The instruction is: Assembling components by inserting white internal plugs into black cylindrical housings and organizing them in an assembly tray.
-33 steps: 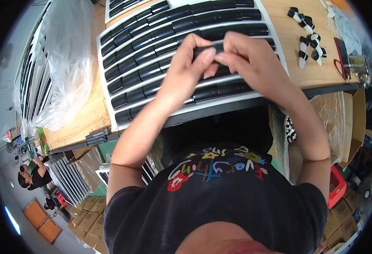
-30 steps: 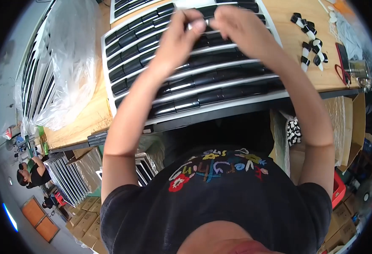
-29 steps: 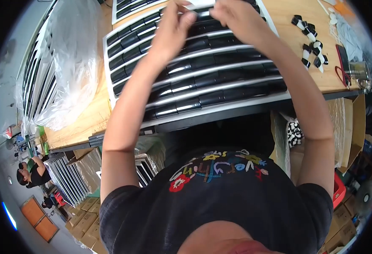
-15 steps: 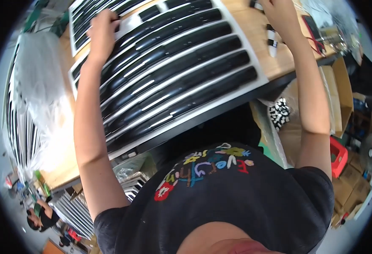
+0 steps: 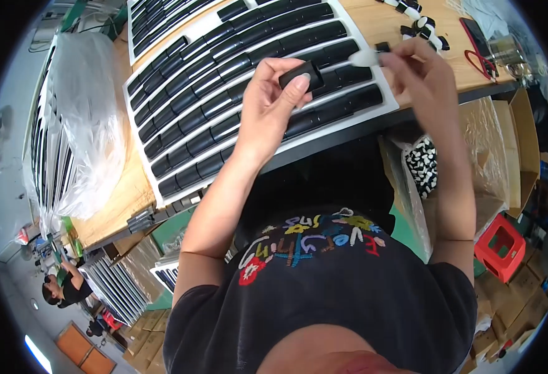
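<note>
Over the wooden counter (image 5: 374,19), the left hand (image 5: 269,98) pinches a black cylinder (image 5: 300,77) above a white board (image 5: 204,26) of similar pieces; the blurred right hand (image 5: 425,73) pinches a white piece (image 5: 364,58) near the board's right edge.

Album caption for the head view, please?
Left hand holds a black cylindrical piece; right hand, blurred, a white piece.

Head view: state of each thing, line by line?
left hand: closed on black piece
black piece: held
right hand: blurred, pinching white piece
white piece: held, blurred
white sheet: far row partly unfilled
clear plastic: draped, crumpled
cardboard box: open
lower black-and-white pieces: heaped
</note>
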Demonstrator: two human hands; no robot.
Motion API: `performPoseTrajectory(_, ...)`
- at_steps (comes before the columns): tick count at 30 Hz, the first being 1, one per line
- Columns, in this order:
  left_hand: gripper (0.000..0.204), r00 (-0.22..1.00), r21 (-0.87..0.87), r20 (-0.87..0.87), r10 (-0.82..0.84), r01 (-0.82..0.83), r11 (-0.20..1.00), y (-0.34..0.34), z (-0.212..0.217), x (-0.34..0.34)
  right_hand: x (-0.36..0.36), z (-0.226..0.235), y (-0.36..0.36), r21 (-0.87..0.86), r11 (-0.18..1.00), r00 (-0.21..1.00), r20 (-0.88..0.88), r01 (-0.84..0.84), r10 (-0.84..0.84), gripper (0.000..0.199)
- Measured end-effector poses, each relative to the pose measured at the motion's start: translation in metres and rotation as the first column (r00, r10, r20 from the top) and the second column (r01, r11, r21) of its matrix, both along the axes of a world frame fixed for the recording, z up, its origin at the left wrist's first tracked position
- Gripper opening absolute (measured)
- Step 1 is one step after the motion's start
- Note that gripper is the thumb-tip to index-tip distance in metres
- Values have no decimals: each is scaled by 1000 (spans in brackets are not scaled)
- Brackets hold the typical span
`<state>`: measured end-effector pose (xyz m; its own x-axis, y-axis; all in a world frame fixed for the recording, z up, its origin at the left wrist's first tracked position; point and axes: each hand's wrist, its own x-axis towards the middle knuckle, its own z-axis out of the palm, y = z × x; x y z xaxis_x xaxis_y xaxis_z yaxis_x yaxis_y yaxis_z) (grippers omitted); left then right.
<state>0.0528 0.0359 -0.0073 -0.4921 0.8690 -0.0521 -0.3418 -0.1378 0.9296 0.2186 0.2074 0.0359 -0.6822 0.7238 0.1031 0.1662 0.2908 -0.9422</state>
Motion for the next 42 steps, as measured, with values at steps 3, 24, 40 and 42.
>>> performPoseTrajectory(3, 23, 995, 19, -97, 9, -7, 1000, -1, 6, 6, -10, 16, -39, -167, 983, 995, -69, -81, 70, 18)
performPoseTrajectory(24, 24, 999, 131, -18, 41, -38, 991, -54, 16, -22, -82, 29, -80, -389, 816, 888, -10, -427, 460, 20)
performPoseTrajectory(40, 33, -165, -258, -931, -325, -331, 908, -13, -42, -289, -298, -39, -24, 720, 648, 872, 458, -250, -172, 27)
performPoseTrajectory(42, 29, -215, -212, -945, -247, -173, 962, -15, -37, -298, -268, -21, -1, 697, 653, 940, 334, -296, 70, 20)
